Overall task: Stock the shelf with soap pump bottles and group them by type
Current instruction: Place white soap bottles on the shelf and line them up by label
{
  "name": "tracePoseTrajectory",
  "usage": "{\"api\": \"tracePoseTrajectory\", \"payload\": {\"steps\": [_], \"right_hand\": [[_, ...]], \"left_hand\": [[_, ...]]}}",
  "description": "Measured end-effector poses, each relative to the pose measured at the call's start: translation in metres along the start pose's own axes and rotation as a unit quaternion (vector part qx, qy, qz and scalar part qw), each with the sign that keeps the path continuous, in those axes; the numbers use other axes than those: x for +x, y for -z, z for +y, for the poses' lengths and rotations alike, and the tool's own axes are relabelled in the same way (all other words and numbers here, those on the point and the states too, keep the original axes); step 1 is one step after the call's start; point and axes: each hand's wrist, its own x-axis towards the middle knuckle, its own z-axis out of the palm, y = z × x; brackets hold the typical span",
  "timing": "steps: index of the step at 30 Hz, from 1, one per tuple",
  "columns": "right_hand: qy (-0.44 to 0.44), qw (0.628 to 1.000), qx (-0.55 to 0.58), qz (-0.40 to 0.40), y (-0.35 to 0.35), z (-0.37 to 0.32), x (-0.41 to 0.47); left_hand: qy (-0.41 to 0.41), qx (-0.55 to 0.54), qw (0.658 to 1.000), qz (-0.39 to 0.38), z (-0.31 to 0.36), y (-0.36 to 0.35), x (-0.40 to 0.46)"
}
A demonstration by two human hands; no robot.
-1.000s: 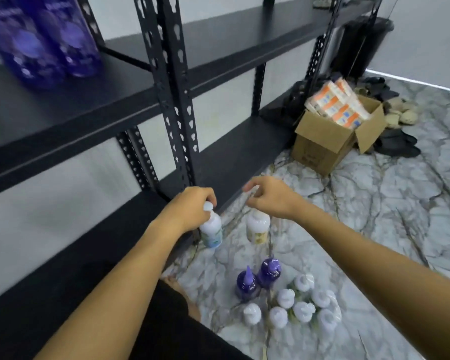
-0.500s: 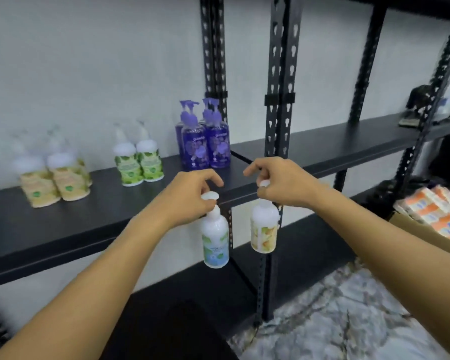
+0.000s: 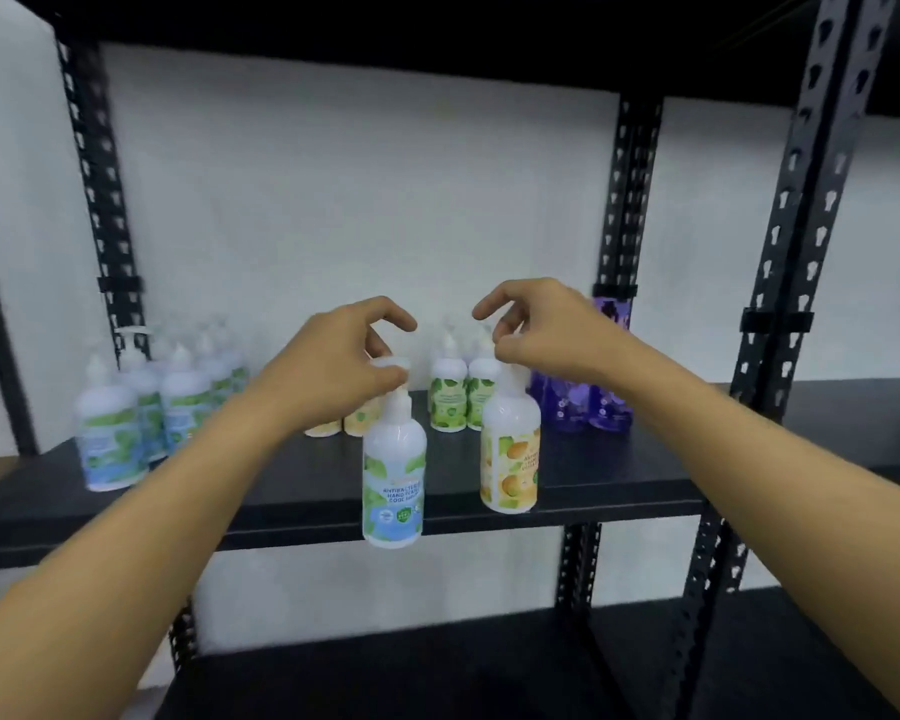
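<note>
Currently two bottles are in hand, each gripped by its pump top. Left hand [image 3: 333, 363] holds a white bottle with a blue-and-green label [image 3: 394, 478], hanging just in front of the shelf's [image 3: 593, 478] front edge. Right hand [image 3: 546, 330] holds a white bottle with a yellow-orange fruit label [image 3: 510, 452] over the shelf's front edge. On the shelf: a blue-green group [image 3: 146, 407] at left, blurred, count uncertain; two yellow-label bottles [image 3: 341, 423] partly hidden behind the left hand; two green-leaf bottles [image 3: 461, 402]; purple bottles [image 3: 585, 407] at right, blurred, at least two.
</note>
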Motion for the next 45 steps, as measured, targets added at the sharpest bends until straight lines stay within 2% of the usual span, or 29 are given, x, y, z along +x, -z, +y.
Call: {"api": "tracePoseTrajectory", "payload": {"steps": [13,30,45], "right_hand": [[0.073,0.995,0.056,-0.037,-0.085,-0.053,0.093],[0.065,0.990,0.100,-0.082,-0.173,-0.061,0.168],[0.038,0.990,0.136,-0.026,-0.200,-0.061,0.185]], "left_hand": [[0.068,0.052,0.993,0.081,-0.069,0.070,0.002],[0.108,0.085,0.982,0.132,-0.115,0.108,0.008],[0.118,0.114,0.978,0.125,-0.135,0.121,0.013]]}}
